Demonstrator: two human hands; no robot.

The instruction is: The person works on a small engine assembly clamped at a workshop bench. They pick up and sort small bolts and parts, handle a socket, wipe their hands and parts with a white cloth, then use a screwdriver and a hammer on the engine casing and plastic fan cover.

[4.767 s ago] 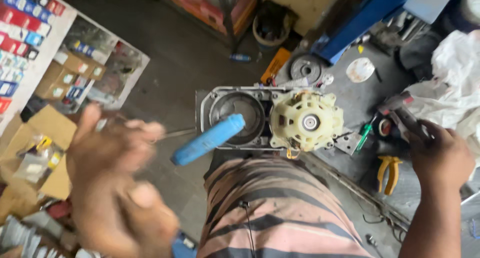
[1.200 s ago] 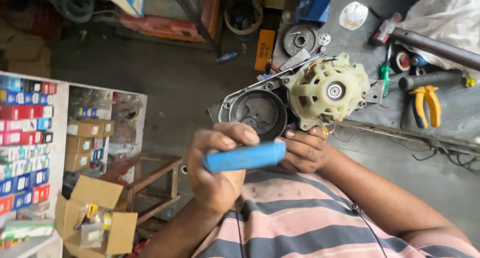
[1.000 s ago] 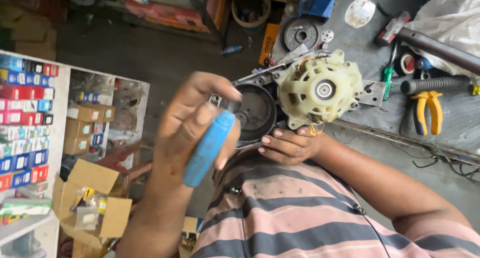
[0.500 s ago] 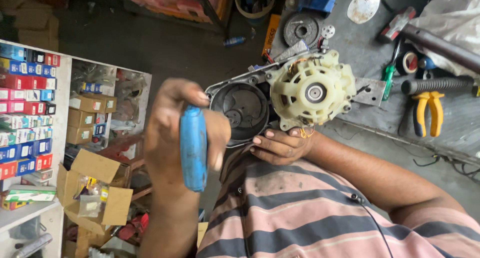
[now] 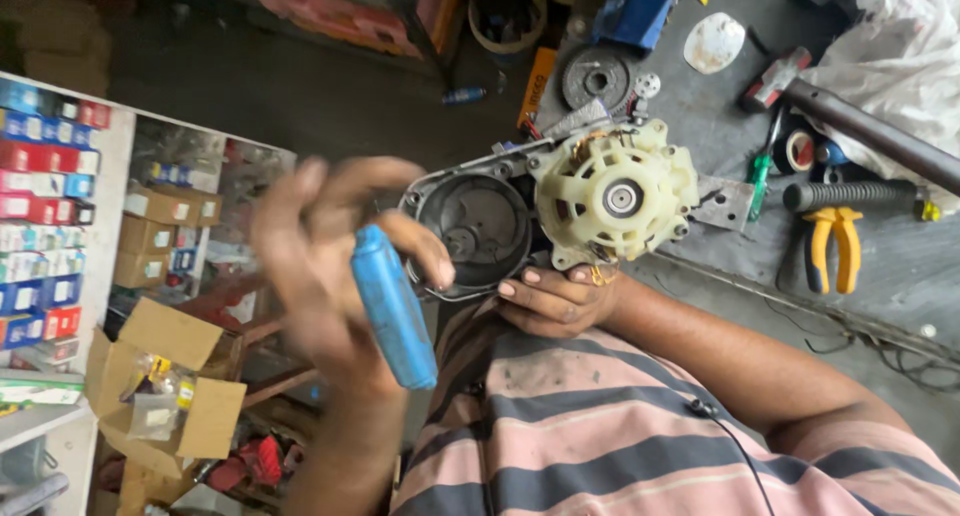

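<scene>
My left hand (image 5: 320,266) is raised close to the camera and blurred, its fingers wrapped around the blue handle of a tool (image 5: 392,311) that points down and to the right. The tool's tip is hidden. My right hand (image 5: 555,298) grips a motor assembly from below, at the edge of the grey workbench (image 5: 900,296). The assembly has a cream vented housing (image 5: 615,191) with a metal hub, joined to a dark round metal cover (image 5: 475,231) on its left. My striped shirt fills the bottom.
On the bench lie yellow-handled pliers (image 5: 835,246), a green screwdriver (image 5: 762,181), a black-gripped bar (image 5: 850,194), a long metal pipe (image 5: 870,131), a toothed disc (image 5: 596,77) and a white lid (image 5: 714,43). Shelves of small boxes (image 5: 50,196) and an open cardboard box (image 5: 170,386) stand at left.
My left hand has turned the blue-handled tool from lying level to hanging down, and it now tilts toward the lower right. My right hand keeps its hold under the motor assembly.
</scene>
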